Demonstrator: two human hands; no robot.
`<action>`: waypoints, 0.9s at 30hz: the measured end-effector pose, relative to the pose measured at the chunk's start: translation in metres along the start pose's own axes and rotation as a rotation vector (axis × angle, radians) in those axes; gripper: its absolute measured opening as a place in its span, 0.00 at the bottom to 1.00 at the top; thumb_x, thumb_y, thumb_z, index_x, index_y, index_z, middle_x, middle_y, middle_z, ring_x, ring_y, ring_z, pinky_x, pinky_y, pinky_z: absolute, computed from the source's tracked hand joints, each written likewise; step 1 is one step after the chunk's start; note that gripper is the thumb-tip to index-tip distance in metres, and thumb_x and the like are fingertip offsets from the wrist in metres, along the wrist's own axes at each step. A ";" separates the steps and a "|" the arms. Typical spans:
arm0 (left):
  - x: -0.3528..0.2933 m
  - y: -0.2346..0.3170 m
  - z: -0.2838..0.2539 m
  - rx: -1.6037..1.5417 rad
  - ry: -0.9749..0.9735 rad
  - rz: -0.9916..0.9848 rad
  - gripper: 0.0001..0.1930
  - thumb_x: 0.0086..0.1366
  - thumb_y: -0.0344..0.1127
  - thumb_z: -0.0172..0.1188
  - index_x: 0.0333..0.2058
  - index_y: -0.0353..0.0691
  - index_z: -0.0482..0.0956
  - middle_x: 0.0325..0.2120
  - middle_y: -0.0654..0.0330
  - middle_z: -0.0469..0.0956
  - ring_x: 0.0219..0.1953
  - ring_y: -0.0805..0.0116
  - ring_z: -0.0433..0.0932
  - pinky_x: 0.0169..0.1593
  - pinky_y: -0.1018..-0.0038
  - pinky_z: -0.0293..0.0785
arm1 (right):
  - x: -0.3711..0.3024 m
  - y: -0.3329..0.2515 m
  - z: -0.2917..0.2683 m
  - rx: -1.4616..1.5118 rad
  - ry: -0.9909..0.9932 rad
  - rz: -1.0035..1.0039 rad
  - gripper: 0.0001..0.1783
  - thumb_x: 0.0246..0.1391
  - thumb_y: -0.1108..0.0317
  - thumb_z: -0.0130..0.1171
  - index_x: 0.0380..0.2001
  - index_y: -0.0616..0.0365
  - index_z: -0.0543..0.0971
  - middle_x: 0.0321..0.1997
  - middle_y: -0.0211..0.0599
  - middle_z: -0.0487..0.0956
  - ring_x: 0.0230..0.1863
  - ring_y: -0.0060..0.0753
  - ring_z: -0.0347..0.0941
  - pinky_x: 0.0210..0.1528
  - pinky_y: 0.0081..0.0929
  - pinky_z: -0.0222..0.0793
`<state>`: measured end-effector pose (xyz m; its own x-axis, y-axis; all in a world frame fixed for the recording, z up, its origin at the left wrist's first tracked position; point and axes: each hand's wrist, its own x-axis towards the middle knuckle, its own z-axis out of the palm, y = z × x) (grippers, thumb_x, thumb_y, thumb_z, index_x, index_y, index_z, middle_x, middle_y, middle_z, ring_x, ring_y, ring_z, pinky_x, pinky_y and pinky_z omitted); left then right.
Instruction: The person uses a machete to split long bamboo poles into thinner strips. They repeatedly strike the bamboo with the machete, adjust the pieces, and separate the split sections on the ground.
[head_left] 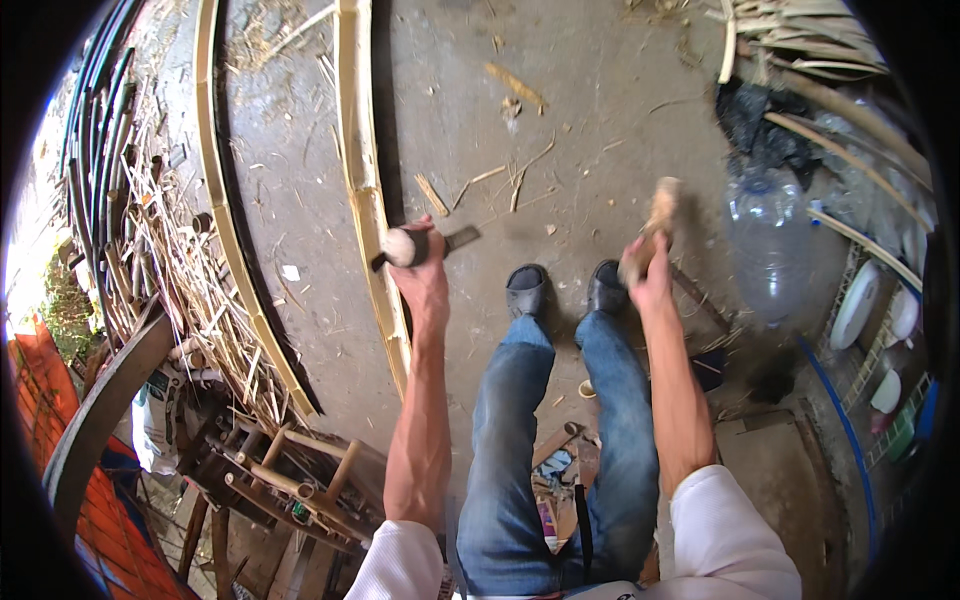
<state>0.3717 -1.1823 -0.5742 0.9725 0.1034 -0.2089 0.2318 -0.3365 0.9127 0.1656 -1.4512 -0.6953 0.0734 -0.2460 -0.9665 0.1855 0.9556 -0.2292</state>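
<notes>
My left hand (424,268) is closed around a bladed tool with a pale, rounded wooden end (402,247). Its short, dull metal blade (462,238) points right. Just beneath that hand, a long split bamboo length (362,190) lies on the floor, its pale hollow inside partly showing. My right hand (650,268) grips a short, thick piece of wood (662,208), tilted and blurred by motion; its exact kind is unclear. The two hands are apart, in front of my dark slippers (527,290).
Another split bamboo length (208,120) lies further left, beside piled bamboo slivers (190,260) and dark poles (95,130). A bamboo frame (300,485) stands at lower left. At right are a clear plastic bottle (768,245), a black bag (765,125) and bamboo strips (810,40).
</notes>
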 end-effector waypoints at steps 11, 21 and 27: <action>-0.071 0.240 -0.093 0.256 -0.212 -0.002 0.11 0.61 0.34 0.65 0.34 0.34 0.74 0.26 0.54 0.78 0.30 0.64 0.78 0.37 0.67 0.74 | -0.544 -0.063 0.088 -1.003 -0.793 -0.835 0.33 0.54 0.63 0.68 0.58 0.63 0.65 0.41 0.40 0.73 0.36 0.28 0.72 0.37 0.28 0.73; -0.104 0.357 -0.146 0.166 -0.152 0.291 0.24 0.54 0.32 0.70 0.49 0.33 0.75 0.38 0.45 0.82 0.43 0.51 0.83 0.47 0.63 0.77 | -0.671 -0.040 0.116 -1.247 -0.862 -1.195 0.27 0.51 0.62 0.69 0.49 0.64 0.72 0.32 0.43 0.80 0.34 0.48 0.79 0.41 0.41 0.75; -0.122 0.399 -0.172 0.135 -0.152 0.198 0.22 0.54 0.32 0.68 0.48 0.35 0.75 0.33 0.47 0.80 0.38 0.51 0.81 0.43 0.60 0.75 | -0.692 -0.060 0.106 -0.828 -1.030 -1.280 0.12 0.58 0.63 0.61 0.35 0.62 0.75 0.28 0.37 0.77 0.28 0.33 0.76 0.36 0.29 0.75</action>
<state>0.3419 -1.1679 -0.1241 0.9892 -0.1150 -0.0913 0.0286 -0.4589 0.8880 0.2072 -1.3559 -0.0004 0.8513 -0.4860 0.1976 0.1544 -0.1280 -0.9797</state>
